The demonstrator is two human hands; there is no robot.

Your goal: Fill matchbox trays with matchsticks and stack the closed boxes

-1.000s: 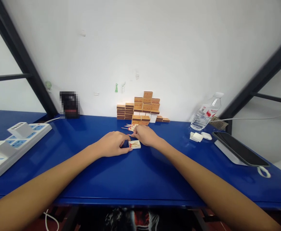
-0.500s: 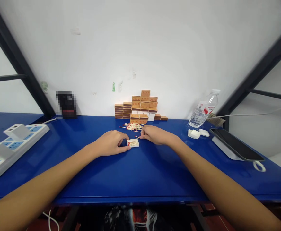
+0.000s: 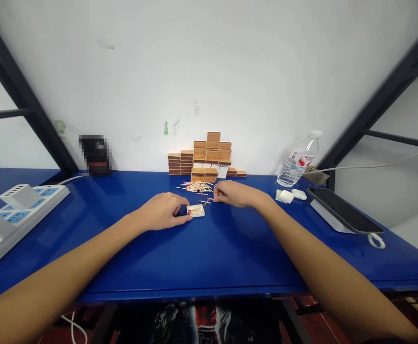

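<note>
A small white matchbox tray (image 3: 196, 210) with red-tipped matches in it lies on the blue table (image 3: 209, 248). My left hand (image 3: 164, 210) rests beside it, thumb and fingers pinching its left end. My right hand (image 3: 234, 193) sits just right of the tray, fingers curled in a pinch over loose matches (image 3: 206, 201). A scatter of loose matches (image 3: 196, 187) lies behind the tray. Stacked brown matchboxes (image 3: 206, 157) stand against the wall.
A white power strip (image 3: 13, 212) lies at the left. A water bottle (image 3: 297, 160), small white objects (image 3: 287, 195) and a dark tablet on a stand (image 3: 343, 216) sit at the right. A dark blurred object (image 3: 94, 154) stands by the wall.
My right hand has drawn back from over the tray to its right side, near a few loose matches. My left hand has stayed on the tray.
</note>
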